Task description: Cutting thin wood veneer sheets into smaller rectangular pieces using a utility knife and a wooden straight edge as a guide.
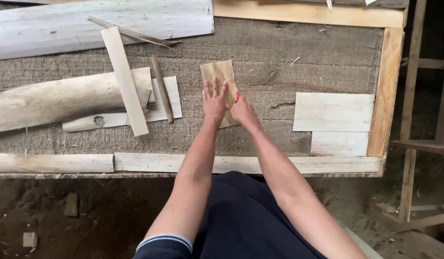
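Note:
A small tan rectangular piece of thin wood lies on the grey fibrous bench top. My left hand presses flat on it with fingers spread. My right hand sits at the piece's right edge, closed around a small red tool, of which only the tip shows.
Pale boards and strips lie piled at the left, with a thin brown stick among them. Two light flat boards rest at the right, by the wooden frame rail. A front rail borders the bench. Dirt floor lies below.

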